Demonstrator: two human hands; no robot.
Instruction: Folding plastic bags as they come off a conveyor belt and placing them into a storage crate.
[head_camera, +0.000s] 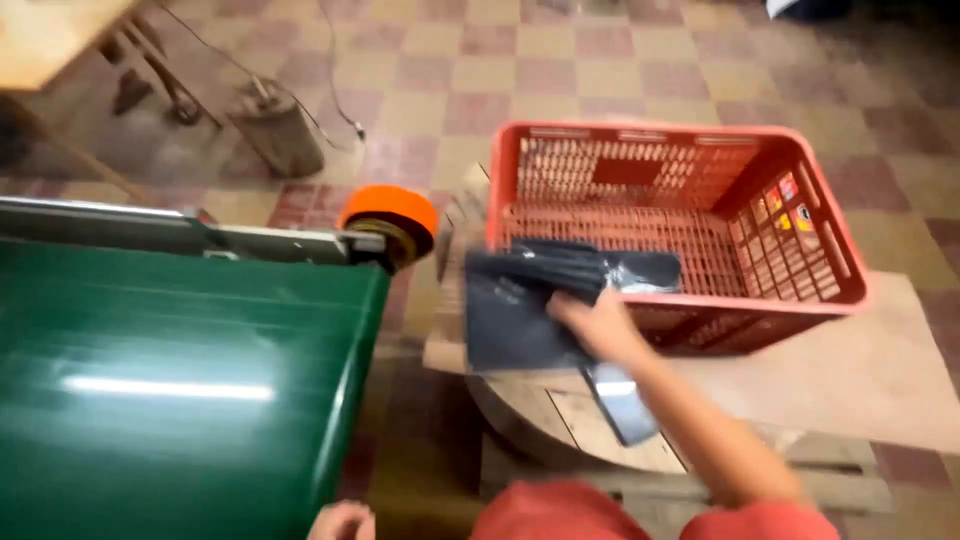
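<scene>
At frame centre, the right hand (598, 325), fingers closed on a stack of dark flat bags (520, 305), appears to be loading the red crate (845, 265); next comes clearing its rim; the left hand (342, 522), bottom edge, looks loosely curled, empty.

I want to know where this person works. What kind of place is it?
Probably a small workshop or packing room. A green conveyor belt ends beside a red crate on a wooden platform, and the right hand holds dark bags.
</scene>
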